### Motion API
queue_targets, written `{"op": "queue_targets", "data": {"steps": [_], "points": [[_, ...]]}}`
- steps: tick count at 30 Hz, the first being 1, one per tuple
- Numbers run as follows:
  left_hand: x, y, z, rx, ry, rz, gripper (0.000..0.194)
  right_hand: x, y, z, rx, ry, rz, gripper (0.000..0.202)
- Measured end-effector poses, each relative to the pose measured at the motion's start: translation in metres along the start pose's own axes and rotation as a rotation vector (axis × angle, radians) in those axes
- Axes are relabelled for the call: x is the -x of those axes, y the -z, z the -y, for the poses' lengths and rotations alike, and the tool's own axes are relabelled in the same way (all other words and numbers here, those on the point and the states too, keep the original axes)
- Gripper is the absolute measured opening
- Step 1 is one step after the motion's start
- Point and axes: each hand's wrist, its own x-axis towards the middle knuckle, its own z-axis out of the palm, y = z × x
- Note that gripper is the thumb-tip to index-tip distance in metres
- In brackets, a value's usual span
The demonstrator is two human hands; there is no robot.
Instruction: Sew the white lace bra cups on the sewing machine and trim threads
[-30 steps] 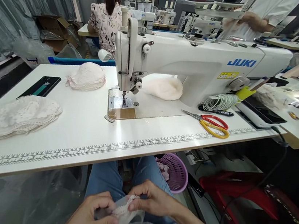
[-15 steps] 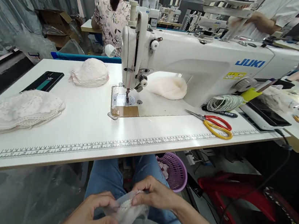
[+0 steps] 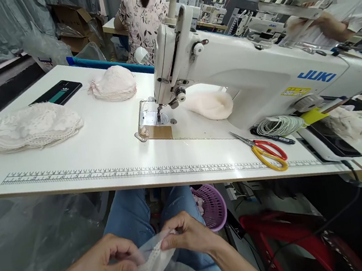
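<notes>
Over my lap I hold a small white fabric piece (image 3: 157, 263) with a lacy edge and a sheer layer around it. My left hand (image 3: 119, 261) pinches its left end between thumb and fingers. At the upper right end, my right hand (image 3: 184, 235) grips the edge with thumb on top. Beyond the table edge stands a white sewing machine (image 3: 241, 65), its needle area apart from both hands. Left on the table lie a stack of white lace pieces (image 3: 31, 128) and a pale pink stack (image 3: 114, 84).
Scissors (image 3: 268, 153) with red and yellow handles lie near the front edge, beside a coil of pale cord (image 3: 280, 125). A phone (image 3: 57, 93) rests at the back left. Below the table are a purple basket (image 3: 215, 206) and clear plastic (image 3: 42, 247). Two other people are beyond the machine.
My left hand has moved slightly left and down, drawing the fabric piece out longer and more slanted. My right hand keeps its grip. The view has shifted a little.
</notes>
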Motion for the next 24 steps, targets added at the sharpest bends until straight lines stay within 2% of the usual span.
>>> {"op": "queue_targets", "data": {"steps": [4, 11, 20, 24], "points": [[-0.001, 0.002, 0.001, 0.032, 0.052, -0.005, 0.017, 0.002, 0.002, 0.001, -0.009, -0.013, -0.008, 0.033], [0.002, 0.002, -0.015, 0.070, 0.119, 0.018, 0.019, 0.004, 0.003, 0.001, -0.005, -0.029, -0.007, 0.030], [0.005, 0.009, -0.005, 0.062, 0.098, 0.049, 0.019, 0.003, -0.004, 0.003, 0.023, -0.038, 0.009, 0.035], [0.004, 0.004, -0.005, -0.021, 0.105, 0.007, 0.010, 0.003, -0.010, 0.004, 0.069, -0.017, -0.009, 0.035]]}}
